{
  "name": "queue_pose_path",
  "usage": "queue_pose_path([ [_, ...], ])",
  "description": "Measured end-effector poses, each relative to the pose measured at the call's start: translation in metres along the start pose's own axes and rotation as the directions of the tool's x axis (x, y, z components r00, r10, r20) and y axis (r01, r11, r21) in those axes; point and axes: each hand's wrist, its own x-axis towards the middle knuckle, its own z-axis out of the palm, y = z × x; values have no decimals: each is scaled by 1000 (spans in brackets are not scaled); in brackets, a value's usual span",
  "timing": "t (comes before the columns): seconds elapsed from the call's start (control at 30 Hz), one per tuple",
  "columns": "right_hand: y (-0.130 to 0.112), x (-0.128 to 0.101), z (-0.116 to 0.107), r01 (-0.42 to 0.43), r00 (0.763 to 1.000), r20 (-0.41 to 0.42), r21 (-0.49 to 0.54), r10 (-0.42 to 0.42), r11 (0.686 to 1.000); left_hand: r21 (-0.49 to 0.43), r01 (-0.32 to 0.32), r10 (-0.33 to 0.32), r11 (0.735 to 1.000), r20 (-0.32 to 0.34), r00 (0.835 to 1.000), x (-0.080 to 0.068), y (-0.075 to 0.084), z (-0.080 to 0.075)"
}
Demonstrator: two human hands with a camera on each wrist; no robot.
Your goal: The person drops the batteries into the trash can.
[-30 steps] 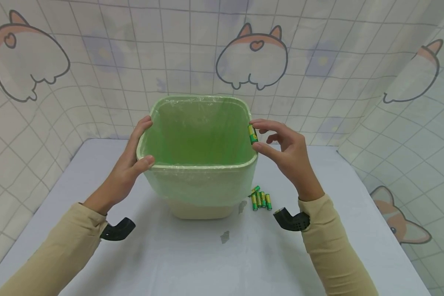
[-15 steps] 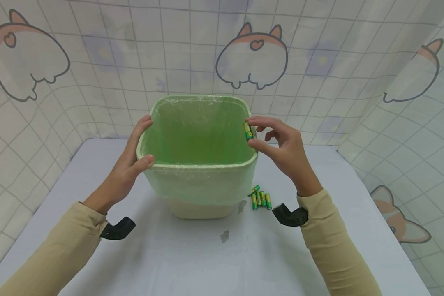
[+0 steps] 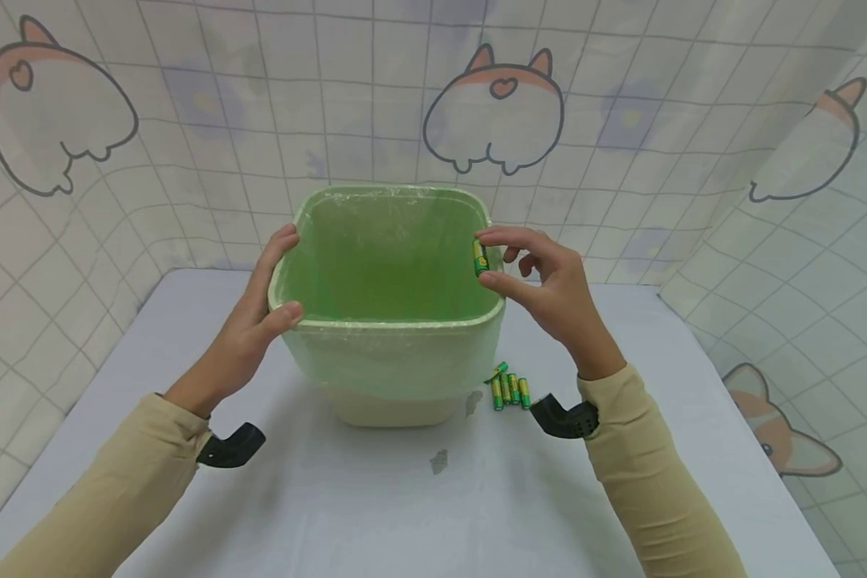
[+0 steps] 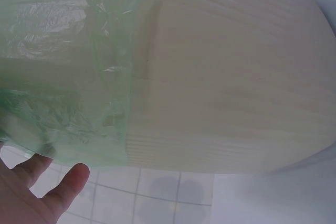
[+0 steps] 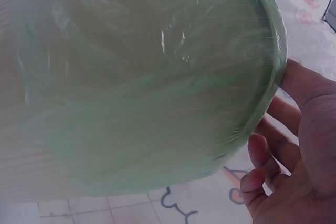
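The left hand [image 3: 249, 329] gripped the left rim of the bin [image 3: 386, 377], thumb curled over the edge and fingers round the outside, steadying it. The green liner bag [image 3: 383, 257] inside the bin showed nothing in it, so the loading looked barely begun. Above the bin's right rim, the right hand [image 3: 549, 281] pinched one green-and-yellow battery [image 3: 480, 258] between thumb and forefinger, just over the opening and not yet released. Four loose batteries [image 3: 509, 388] lay on the table [image 3: 405, 514] by the bin's right base, left to move. Their labels were too small to read.
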Motion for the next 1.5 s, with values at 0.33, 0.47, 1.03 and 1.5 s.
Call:
queue_pose_path([
  [0.33,-1,0,-1,1,1000,9,6,-1,1000,-10,-7,7,1000,0,1000,1,1,1],
  [0.47,-1,-1,-1,-6,1000,6,22,6,1000,-17,-7,7,1000,1,1000,1,1,1],
  [1.03,7,-12,-9,-4,997,-78,38,7,999,-10,11,-11,1000,2,1000,0,0,0],
  [1.5,21,-27,-18,-30,995,-95,13,31,999,-2,15,-15,1000,0,1000,0,0,1],
])
